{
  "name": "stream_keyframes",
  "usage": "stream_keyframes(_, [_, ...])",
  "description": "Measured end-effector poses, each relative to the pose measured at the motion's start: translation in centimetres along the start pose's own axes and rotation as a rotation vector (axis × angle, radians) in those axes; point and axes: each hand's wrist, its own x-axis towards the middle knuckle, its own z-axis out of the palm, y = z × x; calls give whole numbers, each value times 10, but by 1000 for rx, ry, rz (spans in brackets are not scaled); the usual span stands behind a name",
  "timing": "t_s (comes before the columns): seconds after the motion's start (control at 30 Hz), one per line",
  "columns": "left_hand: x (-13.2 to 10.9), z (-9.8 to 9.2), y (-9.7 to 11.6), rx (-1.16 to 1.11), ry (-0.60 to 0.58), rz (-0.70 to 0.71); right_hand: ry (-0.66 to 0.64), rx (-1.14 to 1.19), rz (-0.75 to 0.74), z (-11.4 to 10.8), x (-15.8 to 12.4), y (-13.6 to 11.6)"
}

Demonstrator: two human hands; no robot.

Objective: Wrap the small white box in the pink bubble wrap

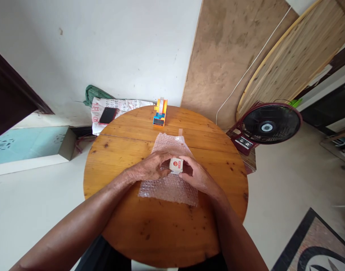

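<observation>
- The left hand (150, 166) is gripping a small box (176, 165) from its left side, thumb and fingers closing on it.
- The right hand (200, 177) is pinching the same box from the opposite side, thumb nearer the body and fingers along the far edge.
- The box, pale with a red round mark and red lettering on top, is sitting between the two hands, over the middle of a sheet of bubble wrap (169, 191); whether it is touching the sheet, I cannot tell.
- The bubble wrap is lying on a round wooden tabletop (113, 165), its wider end facing the person.
- A clear strip of tape (180, 132) is sticking out past the wrap's far edge.
- An orange and blue tape dispenser (160, 113) is standing near the tabletop's far rim.
- Beyond the far left rim, a dark phone (107, 115) is resting on a white printed sack (96, 122).
- A fan (270, 124) is standing just beside the tabletop's right side.
</observation>
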Motion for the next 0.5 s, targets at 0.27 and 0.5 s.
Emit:
stream_keyframes(0.27, [-2, -3, 5, -37, -27, -12, 26, -15, -10, 2, 0, 2])
stream_keyframes(0.5, [-8, -22, 22, -58, 81, -126, 39, 0, 6, 0, -1, 0])
